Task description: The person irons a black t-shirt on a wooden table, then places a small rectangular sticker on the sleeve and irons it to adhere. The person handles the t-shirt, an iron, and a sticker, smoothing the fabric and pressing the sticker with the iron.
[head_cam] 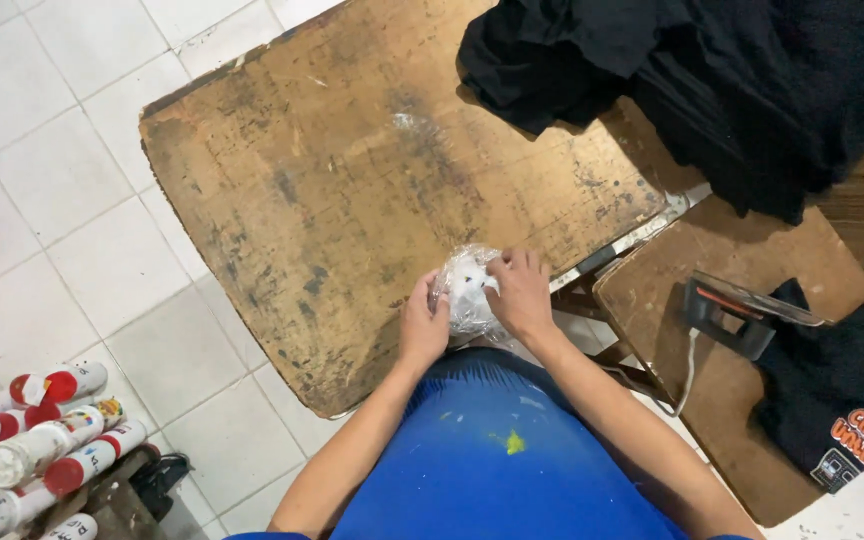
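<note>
Both hands meet at the lower middle of the frame, at the near edge of the worn wooden table [332, 200]. The left hand [424, 328] and right hand [519, 295] each have fingers closed on one clear plastic bag [467, 285] with something white inside. It looks light, soft and crinkly, probably slippery; best held by its bunched edge. One black cloth [712, 80] lies upper right

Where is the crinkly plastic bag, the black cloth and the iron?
plastic bag [467, 290], head view, its clear middle between the hands
black cloth [752, 90], head view, middle of the pile
iron [742, 310], head view, its top
</note>
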